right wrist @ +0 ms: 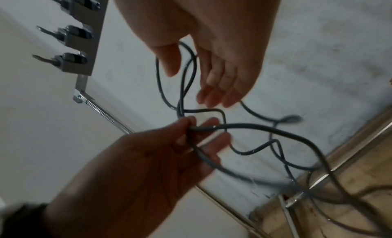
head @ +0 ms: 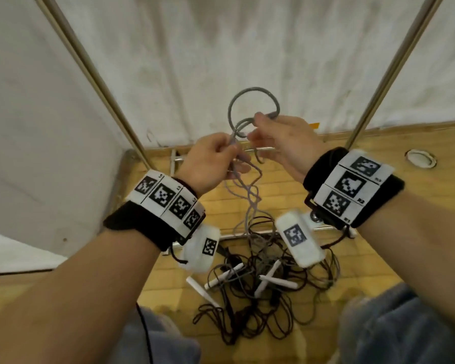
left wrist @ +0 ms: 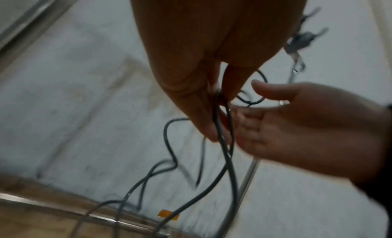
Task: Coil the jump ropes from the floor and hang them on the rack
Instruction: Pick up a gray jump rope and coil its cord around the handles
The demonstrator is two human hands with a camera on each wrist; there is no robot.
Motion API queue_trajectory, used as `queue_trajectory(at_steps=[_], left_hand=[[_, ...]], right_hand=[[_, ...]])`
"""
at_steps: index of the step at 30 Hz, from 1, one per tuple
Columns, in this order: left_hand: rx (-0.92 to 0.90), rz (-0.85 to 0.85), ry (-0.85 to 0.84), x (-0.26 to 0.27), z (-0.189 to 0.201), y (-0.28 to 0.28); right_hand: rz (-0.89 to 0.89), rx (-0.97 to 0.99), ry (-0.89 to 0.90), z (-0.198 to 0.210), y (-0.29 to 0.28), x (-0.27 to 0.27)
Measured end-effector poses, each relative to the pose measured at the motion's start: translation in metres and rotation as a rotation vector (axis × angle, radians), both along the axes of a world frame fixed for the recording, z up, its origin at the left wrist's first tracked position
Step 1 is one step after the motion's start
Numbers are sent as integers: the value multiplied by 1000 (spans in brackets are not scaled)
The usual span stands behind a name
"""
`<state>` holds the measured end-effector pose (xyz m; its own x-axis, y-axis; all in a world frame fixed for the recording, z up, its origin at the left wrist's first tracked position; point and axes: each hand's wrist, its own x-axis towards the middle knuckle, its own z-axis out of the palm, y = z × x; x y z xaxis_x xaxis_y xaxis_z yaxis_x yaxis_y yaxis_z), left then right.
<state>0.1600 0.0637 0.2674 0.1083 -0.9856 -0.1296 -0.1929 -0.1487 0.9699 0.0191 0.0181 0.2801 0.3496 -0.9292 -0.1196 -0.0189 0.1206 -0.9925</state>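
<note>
The wooden floor (head: 247,195) is carrying everything here, and a metal rack (head: 394,74) with two slanting uprights is standing at its far edge against the white wall covering; a row of hooks (right wrist: 72,35) is showing on the rack in the right wrist view. Near the person's feet, a tangled heap of dark jump ropes (head: 260,298) with white handles (head: 276,282) is lying on the floor, not yet coiled. One grey jump rope (head: 250,106) is being worked above it: its upper part is forming loops between the two hands while the rest is trailing down into the heap. The left hand (head: 208,158) is pinching the gathered strands, and the right hand (head: 281,143) is pinching the loop at its top, so each grip is clamped on the grey rope. The step in hand seems to be the coiling, early on, since most of the rope is hanging loose. The next move probably calls for drawing up more slack, laying another loop into the left hand, and freeing the rope from the heap.
</note>
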Motion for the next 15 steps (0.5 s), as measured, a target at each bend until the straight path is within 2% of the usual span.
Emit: queue_trajectory(at_steps=[3, 6, 9, 12, 14, 15], left_hand=[[-70, 95, 47, 10, 0, -4], [-75, 70, 67, 15, -1, -2], [-97, 122, 127, 20, 4, -1], [-139, 216, 180, 23, 10, -1], [-138, 257, 203, 24, 13, 0], [-104, 244, 228, 25, 15, 1]], right_hand=[[266, -29, 196, -20, 4, 2], [443, -186, 493, -43, 13, 8], [502, -256, 665, -56, 20, 13], [501, -342, 787, -50, 18, 9], [467, -385, 770, -37, 14, 5], [448, -366, 702, -32, 11, 3]])
